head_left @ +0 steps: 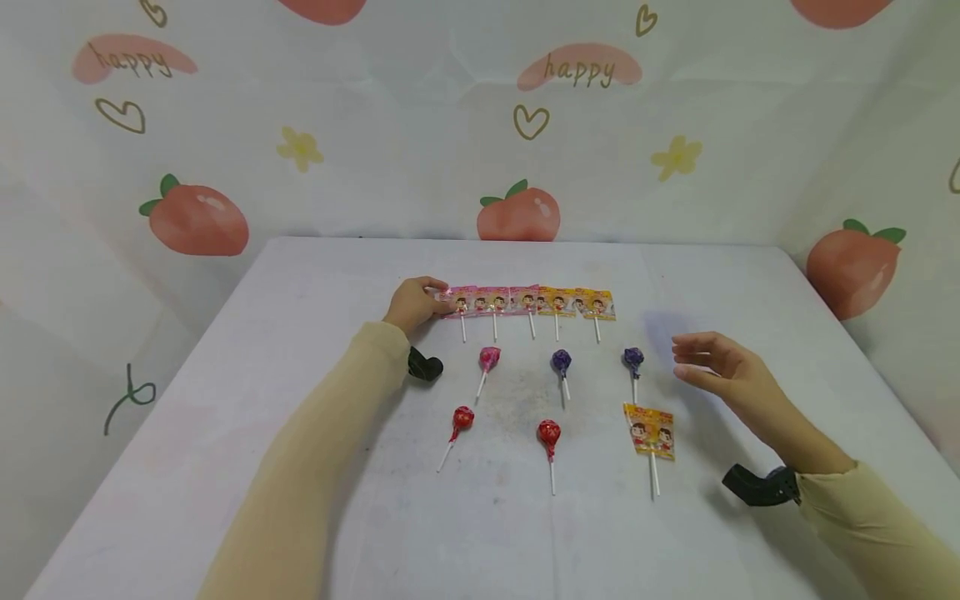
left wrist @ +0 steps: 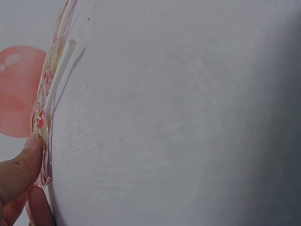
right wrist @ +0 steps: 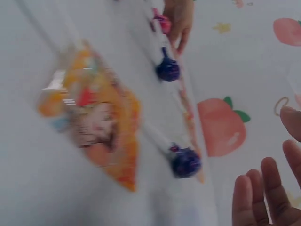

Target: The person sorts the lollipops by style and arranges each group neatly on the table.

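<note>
White bench [head_left: 225,417]: our left hand [head_left: 417,303] pinches left end of crosswise 5-lollipop row [head_left: 501,301], sticks toward us; right hand [head_left: 720,362] spread.

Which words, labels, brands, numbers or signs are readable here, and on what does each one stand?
"happy": backdrop, left pink patch.
"happy": backdrop, pink patch right of centre.
Lollipop wrappers: any lettering is too small or blurred to read.
No brand or number is readable.

On the counter [head_left: 225,417], five lollipops [head_left: 525,299] lie in one row toward the far edge; six others [head_left: 550,433] lie before them.
</note>
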Demonstrator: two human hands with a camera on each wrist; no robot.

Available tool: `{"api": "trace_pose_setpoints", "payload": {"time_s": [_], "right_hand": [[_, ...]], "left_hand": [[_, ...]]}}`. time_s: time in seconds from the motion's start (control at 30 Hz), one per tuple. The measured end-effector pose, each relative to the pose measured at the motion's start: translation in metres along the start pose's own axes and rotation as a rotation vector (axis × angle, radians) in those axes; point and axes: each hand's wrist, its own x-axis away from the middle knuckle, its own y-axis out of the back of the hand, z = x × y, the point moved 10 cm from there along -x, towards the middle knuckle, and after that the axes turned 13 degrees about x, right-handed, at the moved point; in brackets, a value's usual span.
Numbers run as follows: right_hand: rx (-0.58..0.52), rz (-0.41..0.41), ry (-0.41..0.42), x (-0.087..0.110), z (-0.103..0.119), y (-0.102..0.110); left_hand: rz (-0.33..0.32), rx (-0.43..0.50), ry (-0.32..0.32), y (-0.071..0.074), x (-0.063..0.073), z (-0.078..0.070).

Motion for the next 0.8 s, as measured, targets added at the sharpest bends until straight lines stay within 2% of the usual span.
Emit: {"api": "trace_pose_setpoints", "payload": {"time_s": [0.17,0.33,0.5,0.8], "right_hand": [[0.151,0.092,-0.07,0.011,-0.016,-0.018],[0.239,0.163,-0.089,0.018,-0.023,-0.031],[0.267,0.195,-0.082,0.022,-0.022,-0.038],[0.26,0.227,-0.016,0.021,-0.015,-0.048]], "left_hand": [[0.001,0.001,0.008,-0.001,0.0,0.0],[-0.001,-0.007,-0.003,0.0,0.0,-0.001],[0.0,-0.013,-0.012,-0.001,0.001,-0.002],[0.001,-0.018,0.007,0.0,0.001,-0.001]]}}
